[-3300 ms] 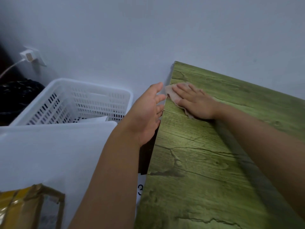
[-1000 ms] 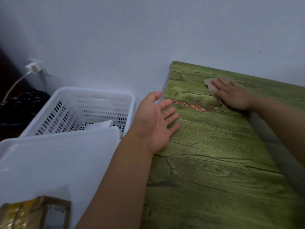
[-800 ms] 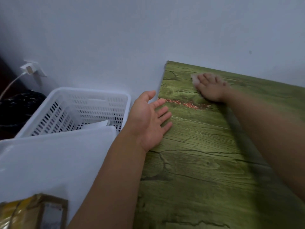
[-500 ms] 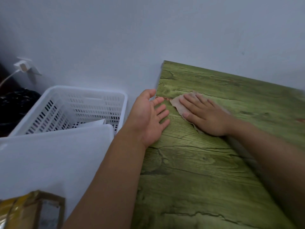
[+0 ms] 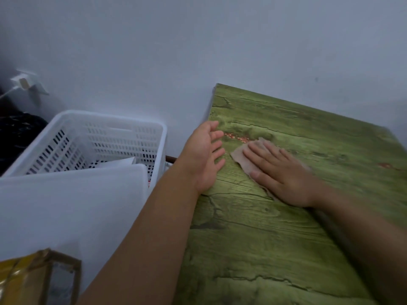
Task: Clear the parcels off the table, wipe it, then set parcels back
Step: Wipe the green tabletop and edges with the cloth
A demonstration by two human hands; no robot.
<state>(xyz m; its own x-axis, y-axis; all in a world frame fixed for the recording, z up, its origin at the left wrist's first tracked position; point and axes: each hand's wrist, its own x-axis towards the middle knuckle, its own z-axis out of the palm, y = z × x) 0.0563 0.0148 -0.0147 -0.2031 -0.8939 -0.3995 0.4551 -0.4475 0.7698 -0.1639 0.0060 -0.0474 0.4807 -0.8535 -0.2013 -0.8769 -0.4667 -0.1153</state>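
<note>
A green wood-grain table fills the right half of the view. My right hand lies flat on a pinkish-beige cloth and presses it to the tabletop near the far left corner. My left hand rests open at the table's left edge, palm turned toward the cloth, fingers apart, holding nothing. A streak of reddish crumbs lies just beyond the cloth. A brown taped parcel shows at the bottom left, off the table.
A white slotted plastic basket stands on the floor left of the table, with a white parcel inside. A large white flat surface overlaps it in front. A wall plug and a dark bag sit far left.
My right hand swept the cloth from the far edge back toward the left corner and now sits slightly lower and to the right. The reddish crumbs show again. My left hand stayed at the edge.
</note>
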